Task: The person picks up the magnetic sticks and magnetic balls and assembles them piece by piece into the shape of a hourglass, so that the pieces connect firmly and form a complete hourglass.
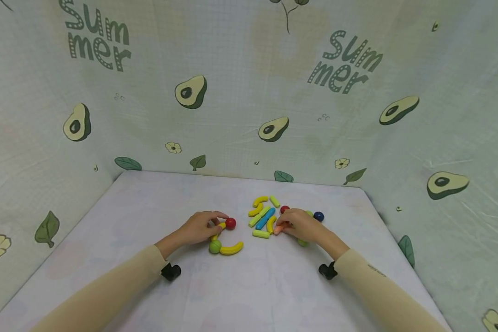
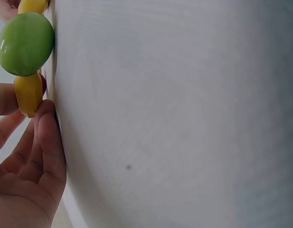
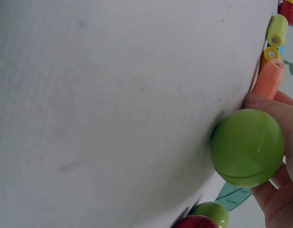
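My left hand (image 1: 200, 227) pinches a yellow toy banana (image 2: 28, 94) whose far end lies beside a red ball (image 1: 230, 223). Close to its near end is a green ball (image 1: 215, 246), with a second yellow banana (image 1: 231, 249) to the right of that. Fingers of my right hand (image 1: 302, 224) pinch a short orange stick (image 3: 270, 79), at the right of an upright-lying yellow banana (image 1: 271, 224). Below the right palm sits another green ball (image 3: 248, 147), partly covered by the hand in the head view.
Left of the right hand lie a blue stick (image 1: 265, 218), yellow-green sticks (image 1: 260, 234) and more bananas (image 1: 260, 200). Around that hand are a red ball (image 1: 285, 209), a dark blue ball (image 1: 318, 216) and a partly hidden green ball (image 1: 309, 213). A patterned cloth (image 1: 232, 138) hangs behind the table (image 1: 249, 286).
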